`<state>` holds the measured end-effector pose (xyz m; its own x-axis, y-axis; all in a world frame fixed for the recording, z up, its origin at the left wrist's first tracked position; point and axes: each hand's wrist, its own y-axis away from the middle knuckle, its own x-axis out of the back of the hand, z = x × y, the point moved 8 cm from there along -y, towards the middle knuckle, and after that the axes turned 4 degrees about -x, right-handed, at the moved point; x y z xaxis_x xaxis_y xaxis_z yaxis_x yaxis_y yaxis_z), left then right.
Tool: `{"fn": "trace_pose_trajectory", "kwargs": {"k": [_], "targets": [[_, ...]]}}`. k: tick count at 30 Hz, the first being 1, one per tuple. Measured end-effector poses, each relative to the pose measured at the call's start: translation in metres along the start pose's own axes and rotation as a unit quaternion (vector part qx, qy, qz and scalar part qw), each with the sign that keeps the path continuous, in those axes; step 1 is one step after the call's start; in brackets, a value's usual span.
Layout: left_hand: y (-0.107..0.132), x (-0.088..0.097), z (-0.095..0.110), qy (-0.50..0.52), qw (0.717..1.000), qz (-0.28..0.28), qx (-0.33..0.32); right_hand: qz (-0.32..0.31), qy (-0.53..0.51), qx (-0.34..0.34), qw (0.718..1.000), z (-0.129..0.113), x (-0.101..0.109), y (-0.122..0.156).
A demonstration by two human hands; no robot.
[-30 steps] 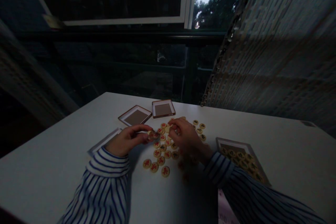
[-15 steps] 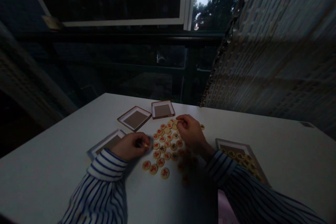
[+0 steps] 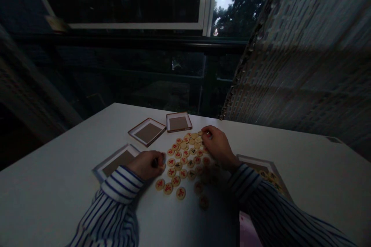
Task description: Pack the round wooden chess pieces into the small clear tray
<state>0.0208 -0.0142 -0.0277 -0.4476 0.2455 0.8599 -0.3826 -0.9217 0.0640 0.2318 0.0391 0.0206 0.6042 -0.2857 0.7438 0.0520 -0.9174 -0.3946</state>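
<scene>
Several round wooden game pieces (image 3: 185,158) with red and dark marks lie scattered on the white table (image 3: 58,185). My left hand (image 3: 147,164) rests at the left edge of the pile, fingers curled shut round pieces. My right hand (image 3: 217,144) is over the pile's far right side, its fingertips pinched on a piece at the top. Both arms wear blue-and-white striped sleeves.
Three shallow brown-lined box trays lie left and behind the pile: one (image 3: 116,160) beside my left hand, one (image 3: 147,131) further back, one (image 3: 179,122) at the far middle. A fourth tray (image 3: 268,170) with pieces sits right. A window and a woven curtain (image 3: 304,65) stand behind.
My left hand has drawn back toward me and closed into a fist with pieces. My right hand has shifted to the far right edge of the pile.
</scene>
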Motion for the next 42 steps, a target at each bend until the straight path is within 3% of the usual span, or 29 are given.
{"fn": "trace_pose_trajectory", "kwargs": {"k": [6, 11, 18, 23, 30, 34, 38, 42], "targets": [[-0.001, 0.000, 0.001, -0.039, 0.999, 0.003, 0.004, -0.055, 0.089, 0.044, 0.994, -0.001, -0.010, 0.002], [-0.002, -0.002, 0.004, -0.062, 0.998, -0.013, 0.006, -0.119, 0.182, 0.104, 0.971, -0.011, -0.027, 0.011], [0.000, 0.002, 0.001, -0.035, 0.999, -0.002, 0.005, -0.144, 0.191, 0.131, 0.962, -0.020, -0.035, 0.018], [-0.010, 0.017, 0.015, -0.040, 0.998, 0.039, 0.029, -0.174, 0.205, 0.093, 0.959, -0.017, -0.039, 0.016], [-0.045, 0.032, 0.058, -0.077, 0.980, 0.185, 0.014, -0.176, 0.203, 0.061, 0.961, -0.011, -0.042, 0.015], [-0.048, 0.020, 0.068, -0.065, 0.966, 0.251, -0.017, -0.156, 0.155, 0.046, 0.974, -0.007, -0.038, 0.012], [-0.048, 0.007, 0.066, -0.037, 0.961, 0.269, -0.057, -0.150, -0.032, -0.007, 0.988, -0.001, -0.027, 0.004], [-0.048, 0.005, 0.066, 0.002, 0.954, 0.288, -0.082, -0.192, -0.240, -0.100, 0.946, 0.006, -0.029, -0.002]]}}
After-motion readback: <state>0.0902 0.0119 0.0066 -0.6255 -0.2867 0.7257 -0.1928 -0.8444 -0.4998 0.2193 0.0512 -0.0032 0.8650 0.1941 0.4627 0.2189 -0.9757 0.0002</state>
